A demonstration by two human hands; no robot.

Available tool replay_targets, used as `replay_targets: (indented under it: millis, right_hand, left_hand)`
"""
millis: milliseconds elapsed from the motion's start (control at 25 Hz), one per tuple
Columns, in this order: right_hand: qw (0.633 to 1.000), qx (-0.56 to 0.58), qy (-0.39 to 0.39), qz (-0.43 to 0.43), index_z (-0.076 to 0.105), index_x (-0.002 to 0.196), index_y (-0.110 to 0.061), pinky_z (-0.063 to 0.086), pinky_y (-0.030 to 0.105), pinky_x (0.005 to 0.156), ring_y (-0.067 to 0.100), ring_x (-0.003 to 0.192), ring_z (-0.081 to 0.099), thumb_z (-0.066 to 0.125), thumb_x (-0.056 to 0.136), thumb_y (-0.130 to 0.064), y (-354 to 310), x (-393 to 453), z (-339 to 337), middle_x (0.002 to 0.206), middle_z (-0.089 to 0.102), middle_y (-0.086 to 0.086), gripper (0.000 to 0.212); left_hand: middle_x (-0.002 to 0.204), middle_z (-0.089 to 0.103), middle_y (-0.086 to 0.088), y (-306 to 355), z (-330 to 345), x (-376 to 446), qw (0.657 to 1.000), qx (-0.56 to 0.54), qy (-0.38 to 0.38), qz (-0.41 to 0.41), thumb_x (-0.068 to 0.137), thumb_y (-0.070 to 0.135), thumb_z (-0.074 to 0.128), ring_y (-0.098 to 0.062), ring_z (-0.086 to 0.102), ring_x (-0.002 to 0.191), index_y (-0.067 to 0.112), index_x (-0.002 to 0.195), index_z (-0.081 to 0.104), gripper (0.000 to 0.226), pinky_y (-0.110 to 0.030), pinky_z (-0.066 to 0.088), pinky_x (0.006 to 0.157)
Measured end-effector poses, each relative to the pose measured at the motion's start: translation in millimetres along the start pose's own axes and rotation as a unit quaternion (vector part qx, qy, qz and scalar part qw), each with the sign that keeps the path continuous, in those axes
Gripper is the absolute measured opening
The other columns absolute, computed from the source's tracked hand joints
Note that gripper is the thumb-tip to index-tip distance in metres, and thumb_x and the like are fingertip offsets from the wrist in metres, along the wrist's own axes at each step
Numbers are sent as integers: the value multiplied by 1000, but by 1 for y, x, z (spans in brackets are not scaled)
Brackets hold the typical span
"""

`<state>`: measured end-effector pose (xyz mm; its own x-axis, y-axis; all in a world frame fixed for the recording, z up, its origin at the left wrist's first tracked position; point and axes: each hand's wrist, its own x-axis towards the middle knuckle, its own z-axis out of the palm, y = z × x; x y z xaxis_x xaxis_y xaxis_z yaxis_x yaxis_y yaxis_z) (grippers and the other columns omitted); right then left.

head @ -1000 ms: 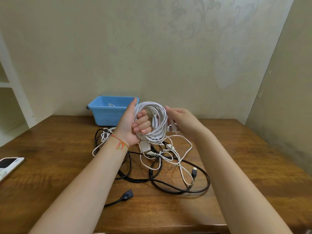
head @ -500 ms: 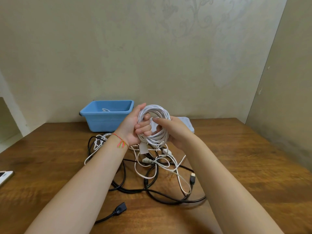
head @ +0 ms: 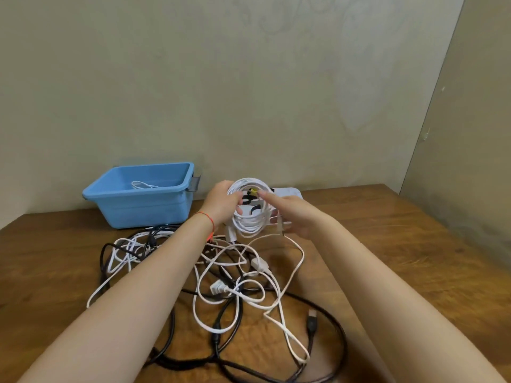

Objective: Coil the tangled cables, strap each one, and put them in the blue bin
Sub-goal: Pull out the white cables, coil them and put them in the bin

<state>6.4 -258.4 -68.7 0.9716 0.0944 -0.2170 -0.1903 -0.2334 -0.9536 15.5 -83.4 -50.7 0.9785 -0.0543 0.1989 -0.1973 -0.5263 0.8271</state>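
I see my left hand in the middle of the frame, its fingers curled around the left side of a white cable coil and holding it up off the table. My right hand is at the right side of the coil. Its finger points at the top of the loop, and it seems to pinch the cable end near the bottom, but that part is blurry, so I cannot tell for sure.

This cable looks wound up. I do not see a strap closed around it yet. Some small black and yellow things show through the ring, maybe straps, but I cannot tell.

The blue bin sits at the left of the frame by the wall. One white cable is already inside it, so I think one is done.

A big tangle of white and black cables lies on the table below my hands. I think most of the job is left.
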Motion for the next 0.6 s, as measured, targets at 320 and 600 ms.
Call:
replay_targets:
  millis: [320,600]
  right_hand:
    - [938,-308,143,-67,74,98,-6,52,38,74,28,85,66,56,95,-17,9,101,-6,91,72,13,21]
    - [912,-384,130,-61,74,94,-6,41,29,64,21,73,57,67,91,-30,19,137,1,73,64,5,26]
  left_hand:
    - [70,60,-8,-57,18,52,988,113,-93,-41,96,10,54,-22,57,64,9,72,57,24,-28,41,60]
    - [75,61,-5,-69,19,57,984,137,-107,-42,97,13,52,-17,50,62,12,71,59,27,-27,38,56]
